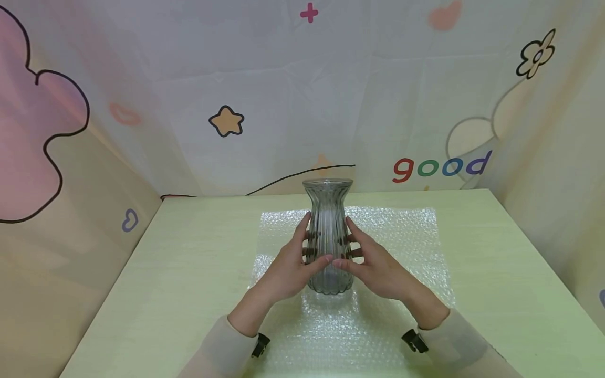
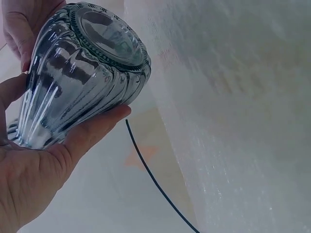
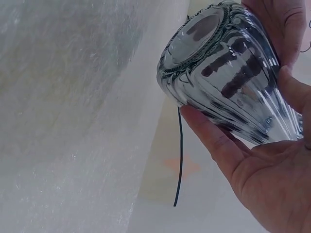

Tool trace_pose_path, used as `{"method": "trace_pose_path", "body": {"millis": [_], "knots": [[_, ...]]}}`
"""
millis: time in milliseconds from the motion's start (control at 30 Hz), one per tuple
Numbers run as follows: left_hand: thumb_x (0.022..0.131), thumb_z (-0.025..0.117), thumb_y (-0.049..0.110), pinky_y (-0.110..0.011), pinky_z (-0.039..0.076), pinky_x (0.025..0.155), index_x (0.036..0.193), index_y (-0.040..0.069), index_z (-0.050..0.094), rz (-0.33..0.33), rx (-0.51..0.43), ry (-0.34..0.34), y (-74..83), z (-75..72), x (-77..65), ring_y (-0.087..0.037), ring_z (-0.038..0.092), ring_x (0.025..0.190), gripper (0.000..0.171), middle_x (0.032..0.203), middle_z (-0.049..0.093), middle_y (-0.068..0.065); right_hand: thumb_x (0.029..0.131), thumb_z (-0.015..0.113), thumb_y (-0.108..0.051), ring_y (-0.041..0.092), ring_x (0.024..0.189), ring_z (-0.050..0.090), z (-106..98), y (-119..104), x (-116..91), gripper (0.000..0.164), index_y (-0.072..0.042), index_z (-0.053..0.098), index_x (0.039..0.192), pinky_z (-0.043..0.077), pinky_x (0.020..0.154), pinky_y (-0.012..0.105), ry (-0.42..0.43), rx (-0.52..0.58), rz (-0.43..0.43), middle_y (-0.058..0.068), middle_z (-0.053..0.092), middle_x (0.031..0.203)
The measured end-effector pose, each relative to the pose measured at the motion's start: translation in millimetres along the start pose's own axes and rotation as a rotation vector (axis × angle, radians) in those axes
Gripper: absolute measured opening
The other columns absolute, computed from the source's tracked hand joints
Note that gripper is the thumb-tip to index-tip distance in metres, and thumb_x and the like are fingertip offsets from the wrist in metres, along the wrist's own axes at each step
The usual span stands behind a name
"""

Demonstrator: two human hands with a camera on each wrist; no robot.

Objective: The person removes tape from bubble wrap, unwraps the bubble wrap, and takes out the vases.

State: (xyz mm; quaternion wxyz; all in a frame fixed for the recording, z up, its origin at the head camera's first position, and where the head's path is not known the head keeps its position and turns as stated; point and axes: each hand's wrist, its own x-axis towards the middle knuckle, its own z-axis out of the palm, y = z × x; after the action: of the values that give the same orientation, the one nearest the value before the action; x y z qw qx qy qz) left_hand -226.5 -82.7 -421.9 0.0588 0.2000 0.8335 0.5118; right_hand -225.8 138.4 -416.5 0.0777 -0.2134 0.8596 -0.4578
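A ribbed, grey-tinted glass vase [image 1: 329, 210] with a flared rim stands upright between both hands, over a sheet of bubble wrap [image 1: 340, 336]. My left hand [image 1: 288, 270] grips it from the left, thumb across the front and fingers round the side. From the right, my right hand [image 1: 385, 268] holds it the same way, the two thumb tips close together low on the front. Both wrist views look up at the vase's round base [image 2: 109, 36], which is held clear of the bubble wrap. Fingertips show dimly through the glass.
The bubble wrap lies flat on a pale green table [image 1: 189, 262], reaching toward its front edge. Behind the table hangs a printed cloth backdrop [image 1: 283, 131], with more cloth along both sides. A black clip-like device [image 1: 415, 341] sits at each wrist.
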Motion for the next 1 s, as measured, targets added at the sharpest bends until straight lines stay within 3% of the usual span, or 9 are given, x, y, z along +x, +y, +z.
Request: {"method": "trace_pose_path", "body": {"millis": [333,633,1000], "knots": [[0.088,0.067,0.046,-0.045,0.051,0.095,0.154,0.037,-0.005,0.017,-0.018,0.004,0.1,-1.6,-0.7,-0.035,0.050,0.129,0.098,0.154,0.032,-0.001,0.085,0.071,-0.043,0.033,0.128,0.051,0.1,-2.9,1.7,0.095,-0.034,0.007,0.155,0.052,0.094,0.042,0.005,0.052,-0.003,0.002,0.027,0.156],[0.086,0.071,0.039,-0.040,0.050,0.097,0.152,0.041,-0.001,0.065,-0.044,0.016,-3.6,-0.7,0.4,-0.032,0.048,0.131,0.097,0.156,0.027,0.008,0.084,0.074,-0.032,0.035,0.130,0.050,0.1,-2.5,1.0,0.093,-0.031,0.014,0.154,0.050,0.097,0.048,0.022,0.061,-0.028,0.004,0.035,0.150],[0.083,0.076,0.036,-0.042,0.049,0.099,0.153,0.037,0.009,0.046,-0.041,0.033,-2.3,-0.9,-0.1,-0.035,0.047,0.132,0.096,0.152,0.032,0.004,0.083,0.077,-0.026,0.037,0.132,0.047,1.7,-2.8,1.4,0.092,-0.031,0.017,0.153,0.048,0.098,0.050,0.045,0.059,-0.050,0.005,0.035,0.151]]}}
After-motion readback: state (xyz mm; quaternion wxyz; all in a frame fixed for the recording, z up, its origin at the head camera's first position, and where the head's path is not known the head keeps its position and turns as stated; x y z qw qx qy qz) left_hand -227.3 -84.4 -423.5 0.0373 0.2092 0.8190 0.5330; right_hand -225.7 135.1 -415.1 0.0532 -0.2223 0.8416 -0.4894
